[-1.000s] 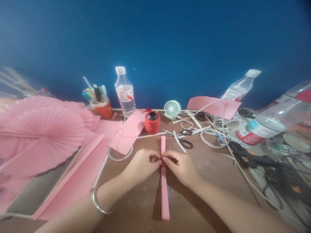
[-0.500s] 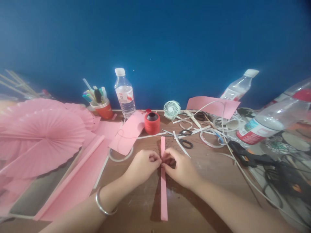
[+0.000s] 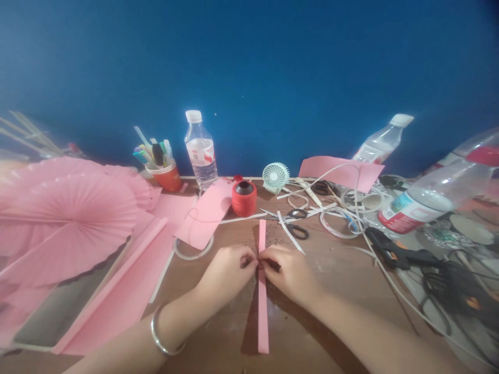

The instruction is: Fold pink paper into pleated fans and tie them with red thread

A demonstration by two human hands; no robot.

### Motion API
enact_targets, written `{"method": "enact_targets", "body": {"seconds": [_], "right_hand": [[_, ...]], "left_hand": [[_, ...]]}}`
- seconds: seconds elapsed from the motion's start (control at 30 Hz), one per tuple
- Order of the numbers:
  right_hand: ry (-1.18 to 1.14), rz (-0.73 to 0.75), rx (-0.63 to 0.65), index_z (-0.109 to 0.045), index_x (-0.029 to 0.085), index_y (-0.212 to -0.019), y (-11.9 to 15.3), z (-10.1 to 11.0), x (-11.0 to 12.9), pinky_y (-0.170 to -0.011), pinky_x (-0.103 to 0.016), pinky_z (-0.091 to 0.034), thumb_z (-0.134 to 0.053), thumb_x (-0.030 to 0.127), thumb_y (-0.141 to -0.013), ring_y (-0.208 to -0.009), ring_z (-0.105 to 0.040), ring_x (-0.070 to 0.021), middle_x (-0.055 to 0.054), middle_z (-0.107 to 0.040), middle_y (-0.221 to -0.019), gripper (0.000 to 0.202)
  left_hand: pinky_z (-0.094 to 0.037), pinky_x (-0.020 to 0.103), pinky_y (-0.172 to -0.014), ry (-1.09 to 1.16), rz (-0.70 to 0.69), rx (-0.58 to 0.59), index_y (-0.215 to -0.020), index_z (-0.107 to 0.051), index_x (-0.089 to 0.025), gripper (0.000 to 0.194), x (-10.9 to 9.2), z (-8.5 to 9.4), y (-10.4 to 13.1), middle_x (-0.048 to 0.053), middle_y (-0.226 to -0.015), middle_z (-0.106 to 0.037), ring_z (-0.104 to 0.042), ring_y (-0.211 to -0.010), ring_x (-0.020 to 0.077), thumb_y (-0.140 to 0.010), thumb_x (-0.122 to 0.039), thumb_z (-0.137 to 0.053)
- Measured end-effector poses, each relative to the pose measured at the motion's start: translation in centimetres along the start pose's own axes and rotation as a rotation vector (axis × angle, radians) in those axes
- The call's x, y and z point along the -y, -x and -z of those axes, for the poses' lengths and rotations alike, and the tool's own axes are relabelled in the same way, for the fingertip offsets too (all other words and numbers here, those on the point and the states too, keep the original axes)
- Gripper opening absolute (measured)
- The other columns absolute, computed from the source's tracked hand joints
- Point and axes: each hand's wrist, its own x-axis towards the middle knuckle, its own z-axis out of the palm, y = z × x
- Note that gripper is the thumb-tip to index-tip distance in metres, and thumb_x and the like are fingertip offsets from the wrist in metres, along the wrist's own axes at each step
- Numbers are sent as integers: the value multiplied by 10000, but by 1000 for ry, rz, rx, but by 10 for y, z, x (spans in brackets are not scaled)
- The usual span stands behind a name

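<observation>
A narrow pink strip of folded paper (image 3: 263,311) lies lengthwise before me on the brown table. Over its middle, my left hand (image 3: 236,262) is closed in a pinch from the left side. My right hand (image 3: 286,267) pinches from the right, its fingertips touching or nearly touching those of the left. A faint dark line crosses the strip beside the fingertips; whatever is pinched is too fine to make out. Beyond the strip stands a red spool of thread (image 3: 244,200). Scissors (image 3: 294,221) with black handles lie to its right.
Pleated pink paper fans (image 3: 74,218) and pink sheets (image 3: 128,291) cover the left side. A cup of pens (image 3: 166,176), a water bottle (image 3: 200,156) and a small fan (image 3: 276,176) stand behind. Cables, a glue gun (image 3: 401,249) and a large bottle (image 3: 424,202) crowd the right.
Both hands stay over the middle of the strip. The right hand's fingers have drawn in and tipped lower, and the left hand has shifted slightly. The strip lies where it was.
</observation>
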Motion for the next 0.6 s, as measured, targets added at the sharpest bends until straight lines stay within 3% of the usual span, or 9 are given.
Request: {"method": "enact_targets", "body": {"seconds": [0.17,0.3,0.47,0.6], "right_hand": [[-6,-5,20,-597,198,-739,-1,2,1,-624,-216,-370,-527,46,-701,-695,-534,-129,8,-594,-714,172],[7,13,45,-585,195,-732,-1,2,0,-625,-232,-367,-522,53,-700,-692,-522,-138,1,-581,-713,158],[3,67,34,-567,195,-692,-2,2,-1,-691,-261,-371,-527,43,-695,-758,-500,-156,-11,-573,-760,157],[-6,64,23,-556,191,-696,-3,3,0,-715,-272,-371,-534,47,-693,-790,-488,-163,-17,-563,-802,146]], "left_hand": [[-335,226,-588,-133,-139,-51,-656,-529,-183,129,0,-1,3,-10,-662,-536,-478,-625,122,-734,-131,-442],[-335,215,-575,-115,-195,28,-652,-493,-186,124,1,1,1,-17,-673,-527,-475,-631,118,-739,-127,-428],[-340,216,-585,-90,-196,83,-653,-485,-186,150,0,6,-1,-19,-687,-536,-483,-644,117,-763,-135,-396],[-333,226,-573,-114,-148,60,-678,-484,-190,120,0,6,-2,-18,-685,-542,-483,-631,123,-761,-156,-405]]}}
